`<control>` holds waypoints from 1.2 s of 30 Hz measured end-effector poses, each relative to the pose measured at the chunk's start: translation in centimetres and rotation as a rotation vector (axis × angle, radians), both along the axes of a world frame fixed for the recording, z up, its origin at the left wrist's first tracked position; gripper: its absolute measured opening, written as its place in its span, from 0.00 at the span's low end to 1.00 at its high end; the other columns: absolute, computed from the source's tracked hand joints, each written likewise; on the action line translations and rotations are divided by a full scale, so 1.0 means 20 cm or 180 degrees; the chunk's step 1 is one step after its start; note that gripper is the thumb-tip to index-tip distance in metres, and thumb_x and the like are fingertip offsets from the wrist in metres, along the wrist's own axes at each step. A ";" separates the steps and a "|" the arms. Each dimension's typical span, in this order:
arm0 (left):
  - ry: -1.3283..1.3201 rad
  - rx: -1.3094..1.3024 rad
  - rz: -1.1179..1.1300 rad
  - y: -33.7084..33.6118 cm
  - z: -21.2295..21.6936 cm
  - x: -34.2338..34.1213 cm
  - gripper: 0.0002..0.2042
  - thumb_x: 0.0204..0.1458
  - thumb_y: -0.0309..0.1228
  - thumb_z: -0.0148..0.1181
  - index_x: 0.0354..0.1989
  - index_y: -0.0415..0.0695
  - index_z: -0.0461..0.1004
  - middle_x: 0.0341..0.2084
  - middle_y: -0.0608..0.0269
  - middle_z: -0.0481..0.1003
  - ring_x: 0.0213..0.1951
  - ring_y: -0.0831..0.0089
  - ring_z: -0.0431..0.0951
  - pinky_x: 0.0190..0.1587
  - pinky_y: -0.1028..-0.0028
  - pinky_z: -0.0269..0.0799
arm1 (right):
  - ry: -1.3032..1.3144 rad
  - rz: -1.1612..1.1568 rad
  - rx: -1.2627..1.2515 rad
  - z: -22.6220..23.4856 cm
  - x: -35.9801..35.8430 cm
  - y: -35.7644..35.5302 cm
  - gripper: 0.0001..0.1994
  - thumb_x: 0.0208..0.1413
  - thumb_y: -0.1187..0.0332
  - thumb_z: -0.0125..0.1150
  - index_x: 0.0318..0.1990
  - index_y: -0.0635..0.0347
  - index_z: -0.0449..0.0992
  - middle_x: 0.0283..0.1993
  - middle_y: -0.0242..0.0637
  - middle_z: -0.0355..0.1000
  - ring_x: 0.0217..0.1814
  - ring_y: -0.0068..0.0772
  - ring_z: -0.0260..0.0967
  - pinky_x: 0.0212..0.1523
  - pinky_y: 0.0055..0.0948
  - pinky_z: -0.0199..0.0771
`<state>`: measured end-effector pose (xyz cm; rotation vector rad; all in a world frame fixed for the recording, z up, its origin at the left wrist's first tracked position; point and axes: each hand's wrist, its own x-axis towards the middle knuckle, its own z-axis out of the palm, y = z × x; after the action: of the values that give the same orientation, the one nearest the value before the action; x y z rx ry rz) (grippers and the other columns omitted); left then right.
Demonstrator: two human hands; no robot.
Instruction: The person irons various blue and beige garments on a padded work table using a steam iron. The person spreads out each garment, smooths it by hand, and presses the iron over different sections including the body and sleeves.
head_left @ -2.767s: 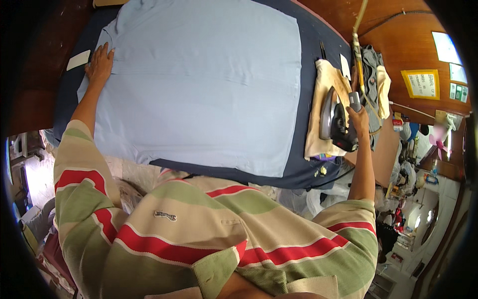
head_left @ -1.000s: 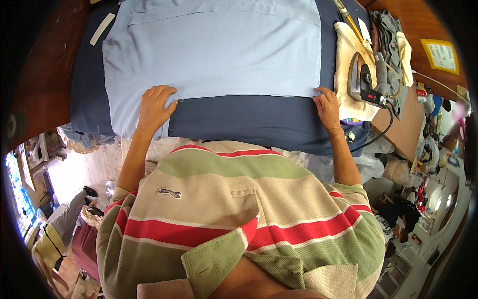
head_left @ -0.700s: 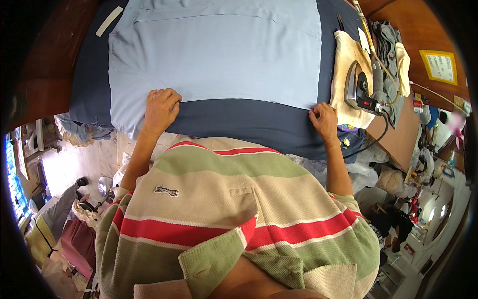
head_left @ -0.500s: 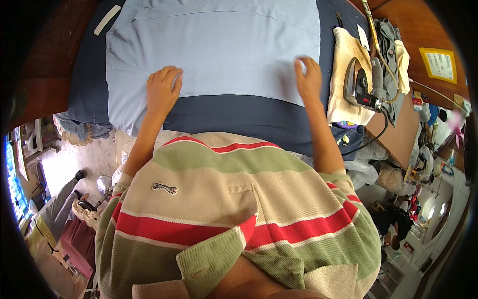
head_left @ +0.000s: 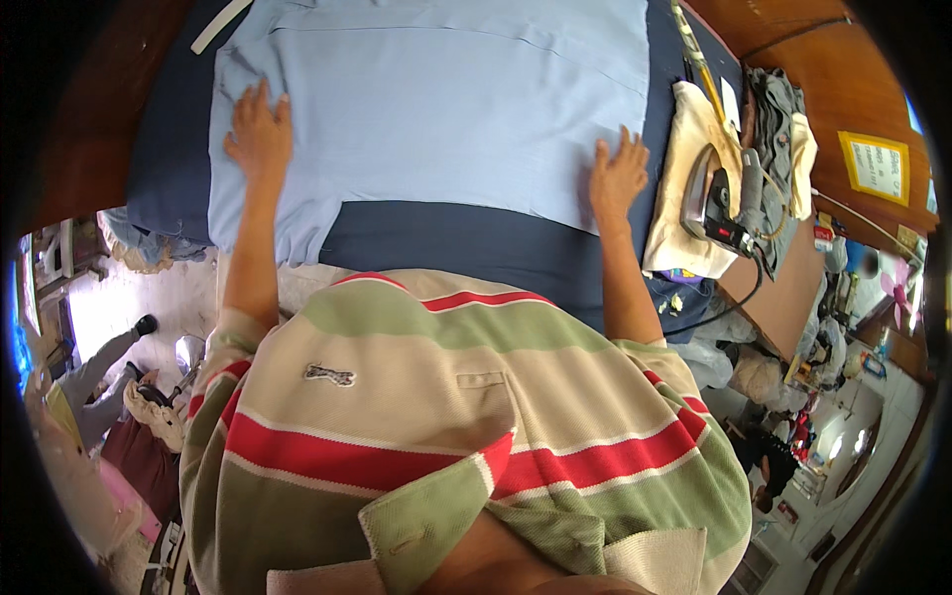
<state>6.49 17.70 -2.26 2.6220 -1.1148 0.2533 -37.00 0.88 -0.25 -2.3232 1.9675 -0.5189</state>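
Observation:
A light blue shirt (head_left: 436, 119) lies spread over the dark blue ironing cover (head_left: 446, 243), a seam running across its far part. On its left side rests my left hand (head_left: 260, 137), fingers spread over slightly wrinkled cloth. Near the right edge of the shirt is my right hand (head_left: 620, 180), its fingers apart and holding nothing. An electric iron (head_left: 716, 203) leans on a cream cloth pad (head_left: 684, 149), to the right of my right hand.
Folded dark grey clothing (head_left: 773, 109) lies beyond the iron. The iron's black cord (head_left: 739, 297) loops down to the right. A pale strip (head_left: 218, 27) lies at the far left of the cover. A yellow-framed paper (head_left: 875, 167) is on the brown wooden surface at right.
My left hand has moved left and farther away, onto the shirt's left part. My right hand has shifted slightly nearer and to the right, its fingers now spread.

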 end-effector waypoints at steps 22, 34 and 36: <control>0.0596 -0.1123 -0.2046 -0.38 0.06 -0.35 0.19 0.47 0.27 0.55 0.50 0.52 0.69 0.48 0.65 0.72 0.50 0.65 0.70 0.52 0.61 0.59 | -0.0357 -0.0085 0.0203 0.07 -0.21 0.26 0.18 0.56 0.67 0.52 0.55 0.53 0.66 0.41 0.45 0.72 0.40 0.48 0.71 0.38 0.38 0.69; -0.0226 0.0675 -0.2984 -0.50 0.04 -0.81 0.23 0.58 0.49 0.39 0.63 0.64 0.55 0.64 0.70 0.51 0.65 0.67 0.47 0.58 0.45 0.45 | -0.0377 -0.0156 0.1016 0.21 -0.34 0.23 0.10 0.50 0.73 0.58 0.41 0.56 0.76 0.41 0.45 0.71 0.42 0.43 0.69 0.42 0.32 0.68; -0.0236 0.0613 -0.2907 -0.47 0.06 -0.83 0.24 0.57 0.49 0.40 0.63 0.63 0.55 0.64 0.69 0.51 0.65 0.66 0.47 0.57 0.45 0.46 | -0.0032 0.0022 0.0553 0.19 -0.35 0.17 0.10 0.47 0.69 0.60 0.39 0.55 0.76 0.46 0.44 0.68 0.47 0.45 0.66 0.45 0.36 0.67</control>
<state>-10.03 8.23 -1.14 1.9608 -2.2836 0.0396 -43.95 4.30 3.61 -2.2175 1.9153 -0.3432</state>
